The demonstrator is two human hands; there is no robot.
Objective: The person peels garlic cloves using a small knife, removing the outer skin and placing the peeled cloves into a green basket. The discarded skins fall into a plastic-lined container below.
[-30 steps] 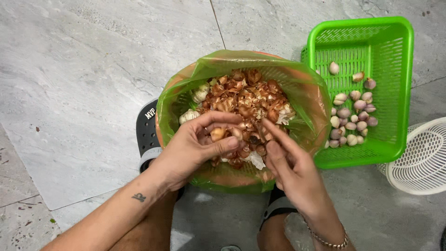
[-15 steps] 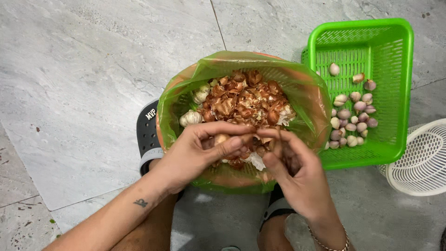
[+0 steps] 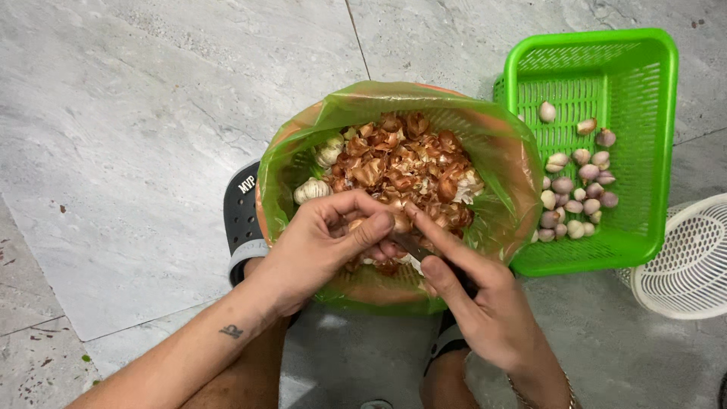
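We are seeing the two hands drawing closer together than half a second ago: the left hand (image 3: 322,246) is now curling over a small shallot (image 3: 356,224), its fingers (image 3: 371,227) pinching it, while the right hand (image 3: 485,310) is pressing a knife (image 3: 413,246) toward it, fingers wrapped tight on the handle, forefinger lying along the blade. Both are working above the near rim of the bowl (image 3: 500,151), lined with a green plastic bag and piled with brown peelings (image 3: 401,163). At 9 o'clock in the bowl, garlic bulbs (image 3: 312,189) are lying among the skins. At 3 o'clock of the bowl, touching it, the green basket (image 3: 659,98) is holding peeled shallots (image 3: 579,189) in a loose cluster. At 4 o'clock a white slotted basket (image 3: 693,261) is peeking in. A black sandal (image 3: 242,208) is showing at 8 o'clock. Everything is sitting on a grey marbled tile floor (image 3: 151,98).
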